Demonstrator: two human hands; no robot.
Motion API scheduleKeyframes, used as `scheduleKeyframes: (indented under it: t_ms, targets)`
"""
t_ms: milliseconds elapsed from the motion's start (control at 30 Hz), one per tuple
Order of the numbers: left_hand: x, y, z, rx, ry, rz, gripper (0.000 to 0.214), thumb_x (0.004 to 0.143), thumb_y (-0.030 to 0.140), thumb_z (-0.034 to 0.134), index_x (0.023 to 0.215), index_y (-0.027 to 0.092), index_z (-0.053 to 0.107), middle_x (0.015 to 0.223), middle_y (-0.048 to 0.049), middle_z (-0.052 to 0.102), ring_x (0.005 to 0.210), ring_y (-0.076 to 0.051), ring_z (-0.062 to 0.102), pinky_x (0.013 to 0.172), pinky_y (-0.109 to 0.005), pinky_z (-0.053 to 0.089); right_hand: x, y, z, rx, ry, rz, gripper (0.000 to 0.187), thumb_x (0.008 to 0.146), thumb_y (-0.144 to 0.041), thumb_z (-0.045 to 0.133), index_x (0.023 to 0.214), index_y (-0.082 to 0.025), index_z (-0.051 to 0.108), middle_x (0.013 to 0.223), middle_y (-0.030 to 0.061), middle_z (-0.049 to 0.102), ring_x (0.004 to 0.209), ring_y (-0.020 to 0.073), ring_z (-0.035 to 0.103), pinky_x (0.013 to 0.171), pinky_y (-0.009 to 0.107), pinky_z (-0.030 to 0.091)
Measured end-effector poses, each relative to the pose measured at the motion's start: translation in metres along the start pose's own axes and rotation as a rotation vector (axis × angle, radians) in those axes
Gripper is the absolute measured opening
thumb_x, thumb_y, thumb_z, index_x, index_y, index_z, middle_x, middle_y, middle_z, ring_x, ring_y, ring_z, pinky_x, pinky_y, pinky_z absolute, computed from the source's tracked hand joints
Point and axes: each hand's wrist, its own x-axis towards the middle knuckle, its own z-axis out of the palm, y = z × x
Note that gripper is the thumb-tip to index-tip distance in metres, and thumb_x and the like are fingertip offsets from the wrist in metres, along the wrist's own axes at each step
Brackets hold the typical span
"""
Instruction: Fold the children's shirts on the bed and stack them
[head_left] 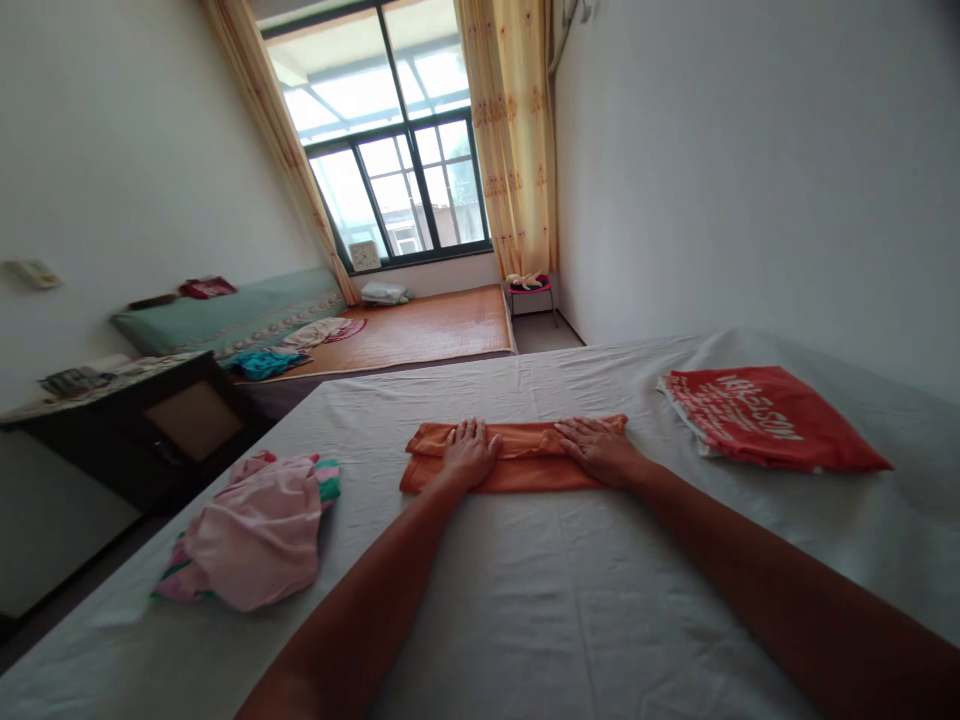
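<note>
An orange garment (pixel 525 474), folded into a long flat strip, lies across the pale sheet of the bed (pixel 495 600) in front of me. My left hand (pixel 471 452) rests flat on its left part, fingers stretched out and pointing away from me. On the right part my right hand (pixel 596 450) lies palm down, its fingers spread and angled to the left. Neither hand grips the cloth. A crease runs lengthwise along the garment between the two hands. The cloth under my palms is hidden.
To the left lies a crumpled pink garment (pixel 255 530) with green edges. A folded red item with white lettering (pixel 780 420) sits at the right. Beyond the bed are a dark cabinet (pixel 142 430), another bed with an orange-brown mat (pixel 427 325), and a small stool (pixel 531 285).
</note>
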Motion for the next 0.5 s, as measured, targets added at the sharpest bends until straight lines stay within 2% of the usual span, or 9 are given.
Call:
scheduleKeyframes:
  t_ms: [133, 300, 400, 500]
  targets:
    - [-0.007, -0.029, -0.001, 0.059, -0.036, -0.126, 0.063, 0.095, 0.049, 0.019, 0.142, 0.01, 0.034, 0.152, -0.0153, 0.027, 0.141, -0.028, 0.021, 0.113, -0.047, 0.017, -0.003, 0.006, -0.004, -0.049, -0.025, 0.039, 0.055, 0.096, -0.044, 0.021, 0.142, -0.023, 0.04, 0.148, 0.0042, 0.039, 0.137, 0.0264, 0.032, 0.11, 0.05, 0.023]
    - [-0.027, -0.078, -0.011, 0.019, 0.052, -0.375, 0.052, 0.095, 0.04, 0.025, 0.136, 0.013, 0.043, 0.148, -0.0147, 0.036, 0.136, -0.03, 0.03, 0.109, -0.048, 0.025, -0.008, 0.024, -0.006, -0.043, -0.024, 0.136, 0.054, 0.095, -0.042, 0.022, 0.14, -0.02, 0.043, 0.147, 0.0055, 0.04, 0.136, 0.0252, 0.033, 0.111, 0.045, 0.025]
    - [-0.036, -0.091, -0.021, 0.008, 0.065, -0.388, 0.043, 0.095, 0.036, 0.029, 0.125, 0.015, 0.052, 0.139, -0.0151, 0.048, 0.13, -0.028, 0.04, 0.104, -0.043, 0.031, -0.007, 0.033, -0.005, 0.013, 0.03, 0.12, 0.052, 0.094, -0.039, 0.027, 0.136, -0.016, 0.048, 0.143, 0.0086, 0.046, 0.133, 0.0241, 0.038, 0.11, 0.04, 0.027]
    - [-0.033, -0.091, -0.033, -0.025, 0.052, -0.366, 0.035, 0.09, 0.035, 0.043, 0.118, 0.017, 0.055, 0.128, -0.0128, 0.056, 0.121, -0.024, 0.048, 0.098, -0.033, 0.036, -0.004, 0.042, -0.009, 0.108, 0.192, 0.164, 0.047, 0.093, -0.036, 0.032, 0.128, -0.014, 0.055, 0.134, 0.0104, 0.055, 0.126, 0.0231, 0.046, 0.106, 0.036, 0.034]
